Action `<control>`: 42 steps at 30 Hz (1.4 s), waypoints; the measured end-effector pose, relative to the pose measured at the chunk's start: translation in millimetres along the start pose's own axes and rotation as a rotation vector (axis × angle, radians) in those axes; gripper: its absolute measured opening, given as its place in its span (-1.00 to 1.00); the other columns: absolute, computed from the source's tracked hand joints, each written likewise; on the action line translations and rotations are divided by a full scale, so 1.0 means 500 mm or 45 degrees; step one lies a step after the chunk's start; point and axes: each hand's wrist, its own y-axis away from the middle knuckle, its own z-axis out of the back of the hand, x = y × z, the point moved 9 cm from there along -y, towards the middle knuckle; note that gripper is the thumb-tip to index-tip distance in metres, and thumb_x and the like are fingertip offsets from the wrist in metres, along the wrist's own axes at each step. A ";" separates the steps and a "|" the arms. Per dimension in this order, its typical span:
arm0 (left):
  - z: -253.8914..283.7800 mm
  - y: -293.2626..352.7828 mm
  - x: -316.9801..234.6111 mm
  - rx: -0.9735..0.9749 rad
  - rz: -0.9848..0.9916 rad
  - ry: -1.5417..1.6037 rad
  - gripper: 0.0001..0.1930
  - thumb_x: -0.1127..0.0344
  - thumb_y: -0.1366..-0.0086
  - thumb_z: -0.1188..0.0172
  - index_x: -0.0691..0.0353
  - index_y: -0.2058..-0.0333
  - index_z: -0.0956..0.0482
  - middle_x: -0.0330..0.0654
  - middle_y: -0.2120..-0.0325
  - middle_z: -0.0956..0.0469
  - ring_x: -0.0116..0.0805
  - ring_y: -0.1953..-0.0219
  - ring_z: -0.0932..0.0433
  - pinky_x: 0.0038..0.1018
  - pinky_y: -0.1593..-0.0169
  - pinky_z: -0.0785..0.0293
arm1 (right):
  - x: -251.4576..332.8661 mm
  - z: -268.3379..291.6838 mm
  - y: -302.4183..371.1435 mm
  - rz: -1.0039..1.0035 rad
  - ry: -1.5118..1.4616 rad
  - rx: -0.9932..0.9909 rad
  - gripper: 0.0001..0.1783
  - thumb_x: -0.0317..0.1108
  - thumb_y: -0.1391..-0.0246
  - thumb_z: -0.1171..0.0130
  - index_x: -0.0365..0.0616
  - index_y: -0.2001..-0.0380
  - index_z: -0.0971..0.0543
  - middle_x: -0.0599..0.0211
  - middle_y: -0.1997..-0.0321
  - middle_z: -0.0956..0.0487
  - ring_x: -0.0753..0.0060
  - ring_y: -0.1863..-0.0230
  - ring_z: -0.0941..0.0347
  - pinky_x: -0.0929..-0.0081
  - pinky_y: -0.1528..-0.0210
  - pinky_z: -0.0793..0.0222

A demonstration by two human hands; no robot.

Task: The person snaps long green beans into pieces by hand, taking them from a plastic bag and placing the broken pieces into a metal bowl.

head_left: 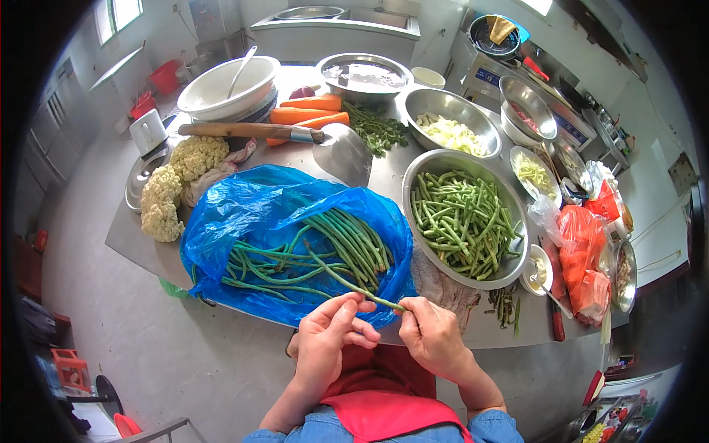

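Note:
My right hand [432,332] pinches one end of a long green bean [383,300] between thumb and fingers. The thumb and index finger of my left hand [332,336] close on the same bean a little further along, its other fingers curled loosely. Beyond my hands, the bean's far end reaches over an open blue plastic bag [244,207], where a bunch of whole long beans [343,240] lies. To the right stands a steel bowl [408,221] of beans broken into short pieces [465,221]. Small trimmed bean ends [505,306] lie on the table near it.
A cleaver [251,131] lies behind the bag, beside carrots [310,103] and leafy greens [375,127]. Cauliflower [161,203] sits at left, near a white bowl [229,88]. At right are a red plastic bag [580,240], a small white bowl [537,269] and a red-handled knife [555,321].

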 end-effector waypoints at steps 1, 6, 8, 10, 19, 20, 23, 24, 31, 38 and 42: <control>0.001 -0.006 0.001 -0.003 -0.001 0.003 -0.67 0.31 -0.39 -0.05 0.45 0.00 -0.44 0.03 0.20 -0.58 -0.34 0.43 -0.63 -0.51 0.38 -0.63 | -0.003 0.002 0.002 -0.012 -0.043 0.014 -0.85 -0.55 -0.03 -0.08 -0.28 0.28 -0.43 0.10 0.45 -0.52 0.05 0.42 -0.53 0.23 0.39 -0.44; 0.010 -0.019 -0.016 -0.078 -0.104 0.105 -0.74 0.34 -0.36 -0.10 0.41 0.09 -0.53 -0.02 0.29 -0.61 -0.41 0.47 -0.60 -0.55 0.40 -0.58 | 0.015 -0.003 -0.002 0.076 -0.055 0.059 -0.83 -0.56 -0.01 -0.09 -0.31 0.27 -0.43 0.11 0.44 -0.50 0.05 0.42 -0.50 0.24 0.40 -0.44; 0.012 -0.017 -0.034 -0.103 -0.201 0.050 -0.76 0.35 -0.35 -0.11 0.40 0.11 -0.55 -0.02 0.32 -0.62 -0.42 0.47 -0.60 -0.56 0.40 -0.57 | 0.029 -0.011 -0.004 0.166 0.099 0.083 -0.82 -0.56 0.03 -0.08 -0.31 0.28 -0.42 0.13 0.43 -0.48 0.07 0.43 -0.47 0.26 0.41 -0.43; 0.007 -0.009 -0.066 -0.132 -0.369 -0.127 -0.78 0.38 -0.33 -0.14 0.39 0.13 -0.57 -0.03 0.36 -0.63 -0.42 0.47 -0.60 -0.56 0.37 -0.56 | 0.032 -0.020 -0.005 0.156 0.209 0.112 -0.81 -0.56 0.04 -0.08 -0.31 0.29 -0.42 0.13 0.42 -0.48 0.08 0.42 -0.47 0.27 0.42 -0.42; 0.015 -0.002 -0.059 -0.217 -0.400 -0.012 -0.79 0.36 -0.33 -0.15 0.40 0.18 -0.60 -0.09 0.44 -0.63 -0.42 0.48 -0.59 -0.56 0.37 -0.52 | -0.017 0.042 0.019 -0.067 0.018 -0.391 -0.87 -0.54 0.02 -0.03 -0.28 0.33 -0.42 0.18 0.49 -0.44 0.19 0.52 -0.41 0.31 0.46 -0.38; 0.023 -0.003 -0.061 -0.224 -0.404 -0.011 -0.79 0.36 -0.33 -0.15 0.40 0.18 -0.60 -0.09 0.44 -0.63 -0.42 0.48 -0.59 -0.56 0.37 -0.52 | -0.048 0.071 0.043 -0.223 -0.121 -0.584 -0.90 -0.55 -0.02 -0.01 -0.28 0.33 -0.41 0.22 0.50 -0.44 0.28 0.51 -0.41 0.37 0.45 -0.37; 0.054 -0.006 -0.088 -0.311 -0.532 0.031 -0.81 0.37 -0.33 -0.14 0.39 0.21 -0.61 -0.13 0.48 -0.62 -0.44 0.49 -0.58 -0.56 0.37 -0.50 | -0.072 0.153 0.043 -0.394 -0.721 -0.877 -0.95 -0.56 -0.08 0.00 -0.27 0.35 -0.43 0.29 0.50 -0.44 0.43 0.50 -0.40 0.44 0.45 -0.34; 0.045 -0.009 -0.087 -0.243 -0.490 -0.062 -0.82 0.38 -0.33 -0.14 0.38 0.23 -0.61 -0.15 0.48 -0.62 -0.46 0.49 -0.58 -0.57 0.37 -0.48 | -0.080 0.159 0.030 -0.402 -1.190 -0.957 -0.96 -0.56 -0.09 -0.01 -0.25 0.36 -0.44 0.32 0.50 -0.43 0.49 0.49 -0.38 0.46 0.44 -0.33; -0.003 -0.013 -0.063 -0.110 -0.385 -0.277 -0.86 0.43 -0.30 -0.16 0.35 0.24 -0.63 -0.23 0.47 -0.59 -0.57 0.46 -0.53 -0.66 0.36 -0.43 | 0.055 -0.013 -0.084 0.203 0.005 0.069 -0.87 -0.41 0.07 -0.19 -0.19 0.44 -0.47 0.19 0.46 -0.39 0.13 0.43 -0.38 0.25 0.41 -0.33; -0.022 -0.004 -0.070 -0.066 -0.555 -0.409 -0.87 0.51 -0.26 -0.19 0.34 0.23 -0.64 -0.24 0.34 -0.55 -0.53 0.31 -0.54 -0.63 0.27 -0.48 | 0.043 -0.043 -0.063 0.196 0.063 0.079 -0.94 -0.48 0.10 -0.12 -0.19 0.49 -0.45 0.18 0.50 -0.37 0.15 0.45 -0.38 0.27 0.44 -0.32; -0.067 0.037 -0.108 -0.074 -0.972 -0.921 -0.85 0.55 -0.14 -0.25 0.29 0.27 -0.66 -0.13 0.37 -0.57 -0.30 0.32 -0.57 -0.49 0.25 -0.48 | -0.019 -0.031 -0.051 -0.226 -0.335 -0.121 -0.93 -0.48 -0.07 -0.04 -0.23 0.47 -0.44 0.22 0.59 -0.38 0.25 0.58 -0.35 0.33 0.51 -0.28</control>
